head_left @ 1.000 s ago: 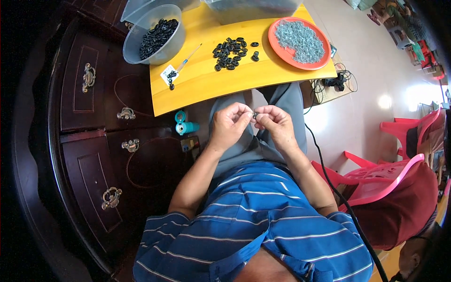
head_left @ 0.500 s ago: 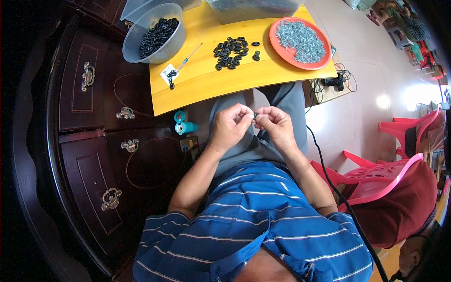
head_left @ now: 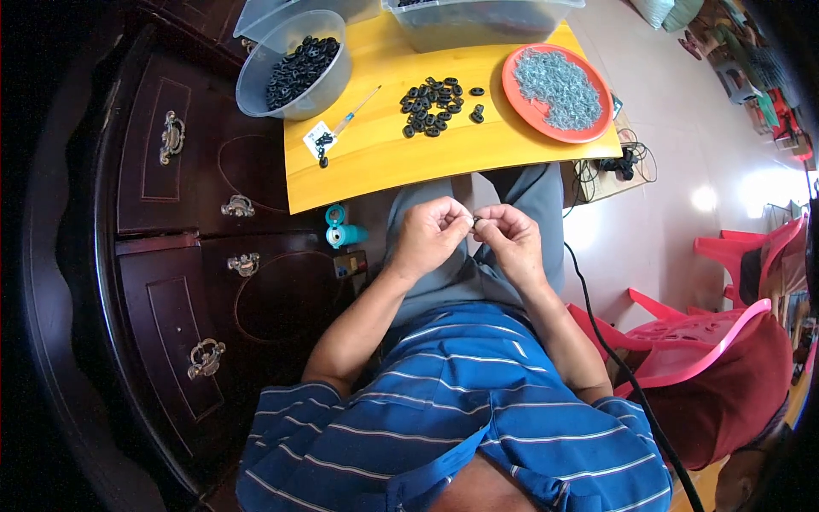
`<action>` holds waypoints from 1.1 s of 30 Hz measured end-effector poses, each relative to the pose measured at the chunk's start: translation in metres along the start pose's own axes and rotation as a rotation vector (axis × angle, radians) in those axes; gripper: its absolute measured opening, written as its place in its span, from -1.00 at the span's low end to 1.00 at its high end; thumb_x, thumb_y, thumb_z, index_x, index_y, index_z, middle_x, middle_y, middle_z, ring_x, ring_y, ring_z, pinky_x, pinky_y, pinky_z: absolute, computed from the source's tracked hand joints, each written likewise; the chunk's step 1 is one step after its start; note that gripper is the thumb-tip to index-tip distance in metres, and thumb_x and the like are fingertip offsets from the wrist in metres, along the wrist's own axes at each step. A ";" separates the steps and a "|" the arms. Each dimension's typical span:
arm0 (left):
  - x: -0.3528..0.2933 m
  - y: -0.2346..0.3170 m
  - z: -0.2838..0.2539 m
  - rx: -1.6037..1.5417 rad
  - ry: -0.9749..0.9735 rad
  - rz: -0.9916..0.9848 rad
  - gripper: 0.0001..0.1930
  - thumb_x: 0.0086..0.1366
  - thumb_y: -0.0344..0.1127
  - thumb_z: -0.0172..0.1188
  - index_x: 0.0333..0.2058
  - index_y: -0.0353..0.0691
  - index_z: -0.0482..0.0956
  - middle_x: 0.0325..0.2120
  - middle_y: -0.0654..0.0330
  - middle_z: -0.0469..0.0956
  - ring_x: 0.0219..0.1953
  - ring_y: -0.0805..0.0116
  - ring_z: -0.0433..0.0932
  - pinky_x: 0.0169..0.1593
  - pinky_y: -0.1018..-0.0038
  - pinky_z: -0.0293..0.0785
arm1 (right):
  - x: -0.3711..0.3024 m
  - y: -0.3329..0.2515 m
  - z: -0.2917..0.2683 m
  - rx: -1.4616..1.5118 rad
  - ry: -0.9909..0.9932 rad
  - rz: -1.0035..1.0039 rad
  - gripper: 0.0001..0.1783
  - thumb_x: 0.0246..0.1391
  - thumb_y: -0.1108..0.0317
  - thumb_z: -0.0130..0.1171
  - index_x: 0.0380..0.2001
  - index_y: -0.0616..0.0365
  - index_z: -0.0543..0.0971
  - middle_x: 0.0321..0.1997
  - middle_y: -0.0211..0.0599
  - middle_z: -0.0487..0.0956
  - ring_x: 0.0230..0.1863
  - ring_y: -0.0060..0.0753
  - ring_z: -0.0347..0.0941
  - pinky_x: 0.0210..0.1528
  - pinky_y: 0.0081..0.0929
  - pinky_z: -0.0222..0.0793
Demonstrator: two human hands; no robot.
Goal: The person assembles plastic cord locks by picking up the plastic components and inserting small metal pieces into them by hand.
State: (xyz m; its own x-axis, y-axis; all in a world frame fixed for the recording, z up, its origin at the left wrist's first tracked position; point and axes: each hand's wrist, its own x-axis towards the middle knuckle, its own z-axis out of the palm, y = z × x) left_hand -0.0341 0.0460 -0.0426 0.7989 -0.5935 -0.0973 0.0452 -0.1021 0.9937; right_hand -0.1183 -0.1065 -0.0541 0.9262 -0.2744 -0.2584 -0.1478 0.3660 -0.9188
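My left hand [head_left: 429,239] and my right hand [head_left: 514,241] meet over my lap, in front of the yellow table, fingertips pinched close together. A small dark part [head_left: 476,220] shows at the right fingertips; its shape is mostly covered by the fingers. What the left thumb and forefinger pinch is too small to make out. Nearest on the table is a loose pile of small black oval plastic parts [head_left: 432,106], with a few lying apart at its right. Right of them, an orange-red plate [head_left: 559,134] carries many small silvery metal pieces [head_left: 559,87], perhaps screws.
A clear round tub [head_left: 247,85] of black parts stands at the table's left; a clear bin [head_left: 486,30] is behind. A thin screwdriver [head_left: 357,111] lies by a white card [head_left: 317,136]. Dark drawers flank my left, pink chairs [head_left: 699,341] and a person my right. A black cable [head_left: 618,363] runs past my right arm.
The whole view has shifted slightly, so the table and things appear lower and further right. My hands stay pinched together, with the fingers slightly rearranged around the small part.
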 end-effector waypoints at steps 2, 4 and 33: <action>0.004 0.002 -0.001 0.015 0.017 -0.018 -0.96 0.25 -0.51 0.25 -0.39 -0.33 0.59 -0.55 0.35 0.57 -0.49 0.67 0.51 -0.42 0.66 0.44 | 0.003 0.000 -0.001 -0.008 -0.011 0.001 -0.87 0.19 0.50 0.20 -0.19 0.25 0.62 -0.37 -0.45 0.63 -0.36 -0.70 0.53 -0.36 -0.72 0.42; 0.008 0.008 -0.007 0.045 -0.021 -0.029 -0.97 0.24 -0.50 0.25 -0.35 -0.33 0.59 -0.54 0.36 0.56 -0.49 0.68 0.50 -0.41 0.66 0.44 | 0.005 -0.001 -0.002 0.122 -0.027 -0.006 -0.84 0.21 0.49 0.19 -0.15 0.26 0.59 -0.32 -0.40 0.64 -0.32 -0.66 0.56 -0.24 -0.67 0.49; 0.091 0.021 -0.060 1.020 0.242 0.437 -0.87 0.23 -0.30 0.25 -0.28 -0.18 0.56 -0.37 0.08 0.54 -0.32 -0.02 0.59 -0.25 0.13 0.53 | 0.021 -0.014 -0.002 0.253 0.020 0.139 -0.85 0.26 0.40 0.13 -0.12 0.14 0.55 -0.29 -0.33 0.65 -0.37 -0.60 0.54 -0.24 -0.65 0.48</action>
State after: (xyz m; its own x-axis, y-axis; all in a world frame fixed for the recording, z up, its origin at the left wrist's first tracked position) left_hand 0.0750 0.0378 -0.0272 0.7264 -0.5795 0.3694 -0.6868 -0.5925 0.4210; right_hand -0.0976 -0.1193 -0.0475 0.8958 -0.2227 -0.3846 -0.1792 0.6109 -0.7711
